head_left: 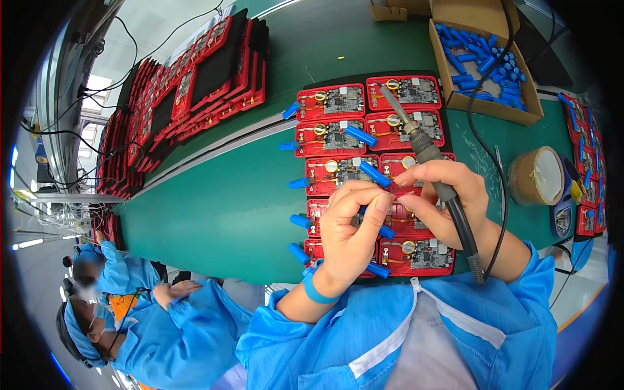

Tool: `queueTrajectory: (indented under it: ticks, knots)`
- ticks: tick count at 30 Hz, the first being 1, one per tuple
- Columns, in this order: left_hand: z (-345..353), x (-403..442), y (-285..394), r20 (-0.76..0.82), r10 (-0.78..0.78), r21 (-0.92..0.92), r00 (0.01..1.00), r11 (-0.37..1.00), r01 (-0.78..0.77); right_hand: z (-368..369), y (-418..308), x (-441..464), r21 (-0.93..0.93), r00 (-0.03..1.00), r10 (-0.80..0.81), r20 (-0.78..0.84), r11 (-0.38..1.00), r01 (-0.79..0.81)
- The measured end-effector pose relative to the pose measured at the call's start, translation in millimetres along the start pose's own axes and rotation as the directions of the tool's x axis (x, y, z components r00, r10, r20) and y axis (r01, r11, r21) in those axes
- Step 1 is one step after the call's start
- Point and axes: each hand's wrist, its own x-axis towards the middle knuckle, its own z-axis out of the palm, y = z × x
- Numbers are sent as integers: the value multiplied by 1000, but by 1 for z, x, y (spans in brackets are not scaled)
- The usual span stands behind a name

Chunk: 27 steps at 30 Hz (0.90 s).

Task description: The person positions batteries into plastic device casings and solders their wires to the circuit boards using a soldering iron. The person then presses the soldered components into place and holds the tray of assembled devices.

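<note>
My left hand is closed in a pinch over the middle of the circuit-board rows, with a blue band on the wrist. What its fingertips hold is too small to make out; a thin reddish strand shows beside them. My right hand has a soldering iron lodged in it, metal tip pointing away over the boards. Its thumb and forefinger nearly meet the left fingertips. Close above them lies a blue cylindrical battery. Red trays with circuit boards stand in two columns underneath, several with blue batteries alongside.
An open cardboard box of blue batteries stands at the back right. A tape roll sits right, near more red trays. Stacked red trays fill the back left. The iron's cable crosses the right side. Co-workers sit at left.
</note>
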Motion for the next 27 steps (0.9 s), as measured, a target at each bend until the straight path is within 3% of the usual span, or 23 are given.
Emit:
queueTrajectory:
  ticks: [2,7,10,15,16,17,18,21,22,23,25,27]
  knots:
    - [2,0,0,-52,3,-68,999,998,-6,3,7,-4,27,1000,-3,-13,1000,3]
    - [1,-5,-6,-14,1,1,1000,1000,-1,5,5,-5,117,999,42,-13,992,-40]
    - [2,-6,-7,-39,9,-66,999,998,-11,5,6,-5,20,1000,-21,-17,1000,22]
    - [-3,-7,-2,-170,2,-254,986,966,-46,-9,6,-6,-205,970,-207,131,951,231]
    - [-10,-5,0,-210,-15,-272,978,961,-44,-11,5,-3,-189,977,-213,24,958,214]
    - [-17,-3,1,-252,-29,-289,967,956,-46,-5,7,-5,-83,984,-113,-137,991,103]
    - [-20,-5,0,-167,23,-223,986,973,-60,-6,7,-2,-78,987,-122,-103,990,115]
    - [-21,-6,9,-13,-22,-220,1000,975,18,-7,6,1,-49,996,-90,-6,995,90]
    - [-19,-6,12,6,-41,-261,999,965,41,-7,5,2,-19,995,-68,67,997,69]
    - [-19,-6,13,14,-43,-265,999,963,45,-7,4,2,-26,996,-63,63,998,65]
    - [-18,-6,13,62,-66,-257,996,963,80,-6,2,1,144,997,58,46,987,-64]
    - [-17,-7,13,99,-63,-239,993,967,86,-7,-1,2,157,994,86,69,983,-96]
